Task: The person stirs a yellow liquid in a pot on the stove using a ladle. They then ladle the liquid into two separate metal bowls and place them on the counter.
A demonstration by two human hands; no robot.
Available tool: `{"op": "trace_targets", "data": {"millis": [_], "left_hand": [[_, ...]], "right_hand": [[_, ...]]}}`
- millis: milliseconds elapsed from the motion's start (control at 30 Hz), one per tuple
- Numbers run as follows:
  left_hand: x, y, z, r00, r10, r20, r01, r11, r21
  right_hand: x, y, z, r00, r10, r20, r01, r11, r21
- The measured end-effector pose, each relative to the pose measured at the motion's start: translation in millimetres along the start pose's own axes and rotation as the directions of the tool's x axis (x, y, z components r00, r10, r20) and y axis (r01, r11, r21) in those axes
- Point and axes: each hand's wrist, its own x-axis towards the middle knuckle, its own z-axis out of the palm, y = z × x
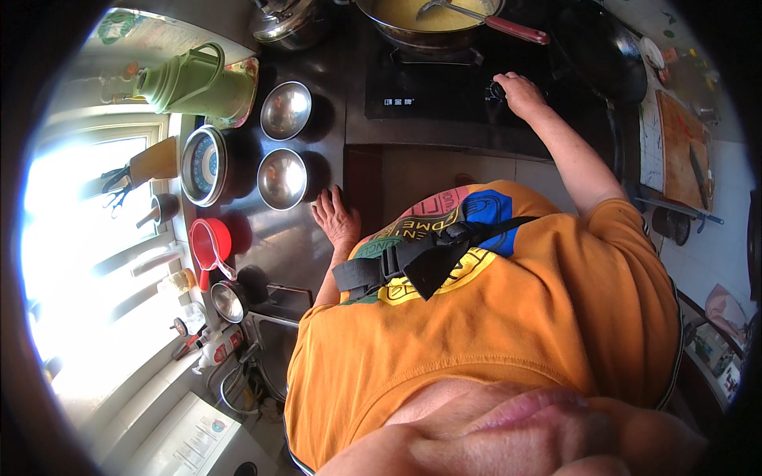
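My right hand (519,94) has its fingers on the black control knob (496,90) of the glass-topped stove (440,95). Beyond it stands a metal wok (417,37) with yellowish food in it, and a spoon or ladle with a red handle (517,30) rests across its rim. My left hand (337,219) lies palm down with spread fingers on the dark counter's edge, holding nothing. Close to it are two steel bowls, one nearer (282,179) and one farther off (286,110).
Left of the bowls are a stack of dishes (203,165), a green thermos jug (196,83) and a red dipper (211,243). A metal kettle (286,24) stands at the back. At right are a dark pan (601,59) and a cutting board (684,149) with a knife (698,172).
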Motion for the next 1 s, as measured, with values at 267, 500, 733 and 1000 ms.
{"op": "trace_targets", "data": {"millis": [267, 500, 733, 1000], "left_hand": [[0, 1, -2, 1.0, 0.002, 0.003, -0.002, 1.0, 0.006], [-1, 3, -4, 1.0, 0.005, -0.003, -0.005, 1.0, 0.008], [-1, 3, -3, 1.0, 0.003, -0.003, -0.003, 1.0, 0.01], [-1, 2, -1, 1.0, 0.004, -0.013, -0.004, 1.0, 0.011]], "right_hand": [[-4, -4, -7, 0.999, -0.042, -0.024, 0.039, 0.996, -0.081], [-3, -4, -5, 1.0, -0.002, -0.015, 0.001, 0.998, -0.056], [-3, -3, -5, 1.0, -0.013, -0.014, 0.012, 0.995, -0.095], [-1, -25, -40, 0.982, 0.114, 0.151, -0.084, 0.978, -0.191]]}}
